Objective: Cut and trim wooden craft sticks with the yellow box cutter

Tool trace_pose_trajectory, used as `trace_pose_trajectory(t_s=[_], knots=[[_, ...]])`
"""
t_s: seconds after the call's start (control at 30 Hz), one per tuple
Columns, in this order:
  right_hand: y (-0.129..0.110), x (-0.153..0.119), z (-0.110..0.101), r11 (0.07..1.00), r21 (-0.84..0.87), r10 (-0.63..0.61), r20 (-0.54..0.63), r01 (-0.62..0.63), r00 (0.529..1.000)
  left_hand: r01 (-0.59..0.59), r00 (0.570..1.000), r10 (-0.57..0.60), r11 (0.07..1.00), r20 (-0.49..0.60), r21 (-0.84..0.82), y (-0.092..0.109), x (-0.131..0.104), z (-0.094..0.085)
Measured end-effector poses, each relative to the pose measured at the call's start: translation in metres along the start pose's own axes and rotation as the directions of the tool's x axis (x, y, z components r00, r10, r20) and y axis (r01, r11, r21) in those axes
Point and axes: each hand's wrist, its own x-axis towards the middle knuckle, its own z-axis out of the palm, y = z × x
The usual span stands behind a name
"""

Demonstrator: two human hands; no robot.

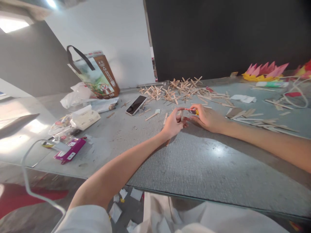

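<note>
Both hands meet near the middle of the grey desk point(194, 168). The left hand point(173, 124) has its fingers pinched shut on a short wooden stick point(181, 115), held upright just above the surface. The right hand point(206, 117) lies beside it, fingers curled closed around a small red-and-yellow tool point(193, 111) — too small to tell what it is — whose tip points at the stick. Behind the hands a heap of crossed sticks point(179, 89) spreads over the desk, with flat slats point(252, 116) to the right. A phone point(136, 105) lies face up to the left, near a brown paper bag point(99, 76). Pink-and-yellow paper flowers point(264, 72) sit at the far right.
</note>
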Motion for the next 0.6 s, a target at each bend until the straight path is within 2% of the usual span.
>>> trace_pose_trajectory(t_s=[0.1, 0.23, 0.33, 0.4, 0.6], knots=[[-0.005, 0.003, -0.006, 0.999, -0.004, 0.038, 0.034, -0.038, 0.999, 0.015, 1.0, -0.016, 0.998, -0.012, -0.063, 0.002, -0.002, -0.001], [-0.021, 0.007, -0.021, 0.992, 0.082, 0.083, 0.133, -0.095, 0.988, -0.058, 0.998, 0.054, 0.991, -0.034, -0.123, 0.005, -0.004, 0.0], [-0.036, 0.011, -0.034, 0.938, 0.26, 0.162, 0.258, -0.23, 0.952, -0.122, 0.993, 0.121, 0.986, -0.016, -0.115, 0.006, -0.005, 0.003], [-0.042, 0.014, -0.039, 0.92, 0.266, 0.203, 0.308, -0.289, 0.93, -0.145, 0.989, 0.148, 0.986, 0.03, -0.087, 0.006, -0.006, 0.005], [-0.037, 0.019, -0.045, 0.983, 0.083, 0.128, 0.343, -0.165, 0.931, -0.135, 0.984, 0.124, 0.987, 0.127, 0.086, 0.014, -0.014, 0.009]])
